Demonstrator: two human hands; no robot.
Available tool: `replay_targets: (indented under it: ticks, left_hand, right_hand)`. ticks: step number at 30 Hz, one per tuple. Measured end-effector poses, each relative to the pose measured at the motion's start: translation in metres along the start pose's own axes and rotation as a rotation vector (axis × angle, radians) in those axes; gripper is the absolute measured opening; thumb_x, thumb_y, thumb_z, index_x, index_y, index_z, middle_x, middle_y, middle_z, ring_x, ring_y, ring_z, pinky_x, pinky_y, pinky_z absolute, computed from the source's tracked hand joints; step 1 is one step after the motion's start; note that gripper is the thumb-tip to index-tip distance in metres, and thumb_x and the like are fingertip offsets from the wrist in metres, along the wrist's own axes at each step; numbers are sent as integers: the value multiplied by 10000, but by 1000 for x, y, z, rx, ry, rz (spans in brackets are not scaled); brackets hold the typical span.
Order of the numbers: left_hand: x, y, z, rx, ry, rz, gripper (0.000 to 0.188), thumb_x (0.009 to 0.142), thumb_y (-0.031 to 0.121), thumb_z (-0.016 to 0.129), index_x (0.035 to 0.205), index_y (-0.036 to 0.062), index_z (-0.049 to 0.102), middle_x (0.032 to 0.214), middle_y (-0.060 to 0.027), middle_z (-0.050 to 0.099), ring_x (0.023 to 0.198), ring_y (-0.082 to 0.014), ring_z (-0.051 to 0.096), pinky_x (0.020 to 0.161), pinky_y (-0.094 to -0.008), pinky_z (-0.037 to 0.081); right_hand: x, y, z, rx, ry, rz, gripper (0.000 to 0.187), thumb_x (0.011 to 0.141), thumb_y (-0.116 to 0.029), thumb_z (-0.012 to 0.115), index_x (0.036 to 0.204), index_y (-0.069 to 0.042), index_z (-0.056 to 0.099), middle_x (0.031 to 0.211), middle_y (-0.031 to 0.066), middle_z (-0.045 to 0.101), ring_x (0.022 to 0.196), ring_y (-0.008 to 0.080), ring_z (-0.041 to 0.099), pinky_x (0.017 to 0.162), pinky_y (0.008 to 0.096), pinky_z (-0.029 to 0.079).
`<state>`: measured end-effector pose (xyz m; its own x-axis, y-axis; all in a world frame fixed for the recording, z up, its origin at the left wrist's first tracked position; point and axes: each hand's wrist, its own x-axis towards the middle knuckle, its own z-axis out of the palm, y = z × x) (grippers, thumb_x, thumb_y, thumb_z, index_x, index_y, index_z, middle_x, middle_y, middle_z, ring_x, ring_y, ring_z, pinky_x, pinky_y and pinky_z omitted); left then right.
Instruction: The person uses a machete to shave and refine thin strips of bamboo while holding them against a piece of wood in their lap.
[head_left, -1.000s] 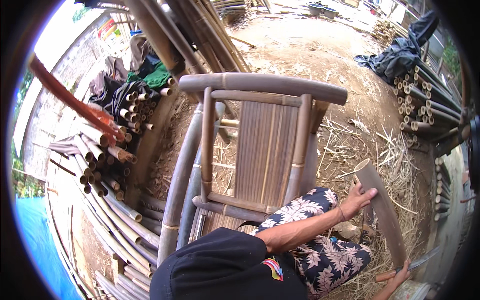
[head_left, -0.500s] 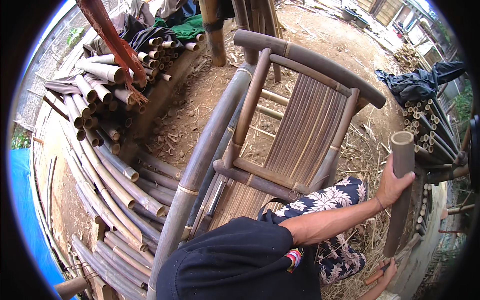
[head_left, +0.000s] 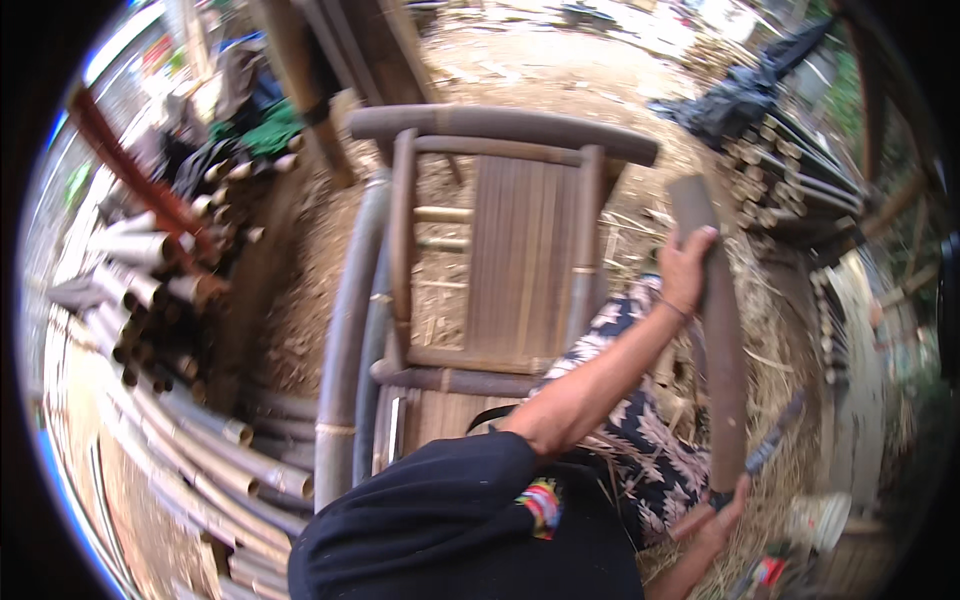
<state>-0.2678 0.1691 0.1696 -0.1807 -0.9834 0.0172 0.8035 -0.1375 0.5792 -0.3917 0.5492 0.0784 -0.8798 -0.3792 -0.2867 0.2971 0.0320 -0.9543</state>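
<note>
A thick brown bamboo length stands tilted on my right side. My left hand is closed around it near the top, the thumb pressed along its side. Down by its lower end, my right hand is closed on a long-bladed knife. The knife's brown handle shows left of the hand, and its greyish blade slants up to the right of the bamboo. Whether that hand also bears on the bamboo, I cannot tell. The blur hides whether the blade touches it.
A bamboo chair stands in front, a metal-edged tool on its seat. Stacked bamboo poles fill the left side. Another bundle, partly under dark cloth, lies at the far right. A whitish container is at lower right.
My view has swung to the right, so the chair sits further left. The bamboo has tipped, its top end now leaning left and away. Both hands keep their holds.
</note>
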Motion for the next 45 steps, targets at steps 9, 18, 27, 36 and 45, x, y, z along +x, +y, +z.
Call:
replay_targets:
  ticks: [9,18,27,36,45]
  left_hand:
    - [20,-2,38,2,-403,-261,488,768,225,804,1105,-13,543,935,-95,626,798,-175,619,723,-341,539]
    - [-24,-115,15,781,-1080,-202,707,654,203,883,1240,34,524,1170,-79,550,1126,-228,528,972,-352,426]
    - [-57,-198,-48,947,-1479,-6,742,614,230,885,1243,63,528,1179,-154,538,1100,-341,555,929,-409,475]
    - [-34,-206,-69,1137,-1521,-363,682,658,191,846,1247,65,527,1130,-137,606,1058,-343,609,894,-388,505]
    - [-1,-218,-94,1229,-1301,-202,841,713,-8,760,1426,57,318,1286,-167,526,1188,-280,553,975,-374,479]
  right_hand:
    - [19,9,35,-238,-17,-79,442,912,-287,646,1226,12,563,846,64,614,550,122,594,415,254,495]
    - [25,-34,56,71,-141,84,525,921,-191,601,1361,37,430,925,151,659,562,93,550,449,245,483]
    - [78,-23,92,-38,-127,122,455,874,-184,677,1241,55,556,713,33,618,564,63,548,450,210,448]
    - [117,29,99,-381,-126,117,239,835,-204,659,838,34,644,634,99,632,549,148,591,535,313,471]
    - [138,47,108,159,-142,271,195,913,-106,518,1058,24,504,956,152,649,566,117,581,439,257,499]
